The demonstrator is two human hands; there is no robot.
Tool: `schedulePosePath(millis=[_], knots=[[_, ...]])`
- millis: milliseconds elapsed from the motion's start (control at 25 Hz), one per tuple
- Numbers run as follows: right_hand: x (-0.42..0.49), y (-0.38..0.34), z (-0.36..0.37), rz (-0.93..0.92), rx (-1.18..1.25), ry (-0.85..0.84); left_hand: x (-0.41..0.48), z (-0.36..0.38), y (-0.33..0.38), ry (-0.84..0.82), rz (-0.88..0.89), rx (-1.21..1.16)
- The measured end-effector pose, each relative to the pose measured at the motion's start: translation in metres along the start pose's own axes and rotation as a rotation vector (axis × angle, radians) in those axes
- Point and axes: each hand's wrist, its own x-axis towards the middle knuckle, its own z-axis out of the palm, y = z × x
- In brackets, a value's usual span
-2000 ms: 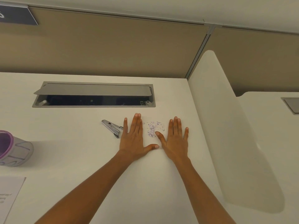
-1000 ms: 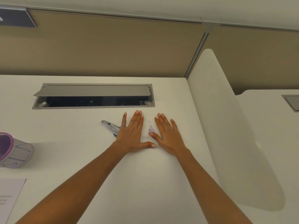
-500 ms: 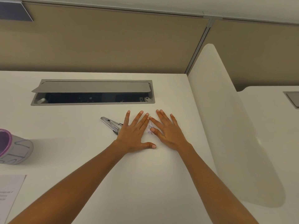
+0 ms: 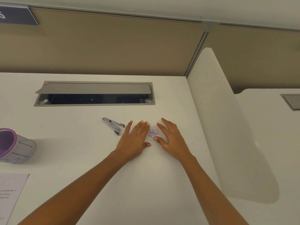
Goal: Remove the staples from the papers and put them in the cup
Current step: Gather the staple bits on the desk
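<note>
A: Staples (image 4: 153, 133), a small purplish heap of them, lie on the white desk (image 4: 129, 184) between the person's two hands, a little past the centre of the view toward 1 o'clock.

B: And the hands themselves?

A: The left hand (image 4: 135, 141) lies flat, palm down, fingers stretched out, at 9 o'clock of the heap, its fingertips just beside it. The right hand (image 4: 172, 140) sits at 3 o'clock, spread and unclenched, thumb tip touching the heap's near edge. Neither hand grasps anything.

B: What lies beyond the left hand?

A: A metal staple remover (image 4: 112, 125), at 10 o'clock of that hand, close to the little finger but apart from it.

B: The cup?

A: The cup (image 4: 16, 146), grey with a purple inside, is well apart at 9 o'clock, cut by the frame's left edge. Whether it stands or lies tipped, the speaker cannot tell.

B: Papers?

A: One printed sheet (image 4: 11, 194) at 8 o'clock, also cut by the edge. At 11 o'clock of the heap a grey cable hatch (image 4: 94, 88) is set in the desk, lid raised. A white divider (image 4: 227, 127) stands at 3 o'clock.
</note>
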Motion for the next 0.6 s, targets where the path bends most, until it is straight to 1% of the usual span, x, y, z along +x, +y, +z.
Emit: schedulePosePath(millis=[80, 160, 280, 480, 600], knots=[[0.0, -0.009, -0.005, 0.097, -0.016, -0.015, 0.004, -0.005, 0.001, 0.055, -0.069, -0.004], [0.001, -0.015, -0.005, 0.179, -0.05, -0.066, 0.01, -0.007, 0.002, 0.026, -0.148, -0.063], [0.009, -0.023, -0.004, 0.265, 0.02, -0.082, 0.021, -0.009, 0.004, -0.022, -0.178, -0.209], [0.019, -0.032, 0.0, 0.273, 0.021, -0.045, 0.036, -0.01, 0.009, -0.037, -0.276, -0.3], [0.024, -0.037, 0.002, 0.247, -0.014, -0.059, 0.04, -0.01, 0.009, -0.044, -0.278, -0.321]])
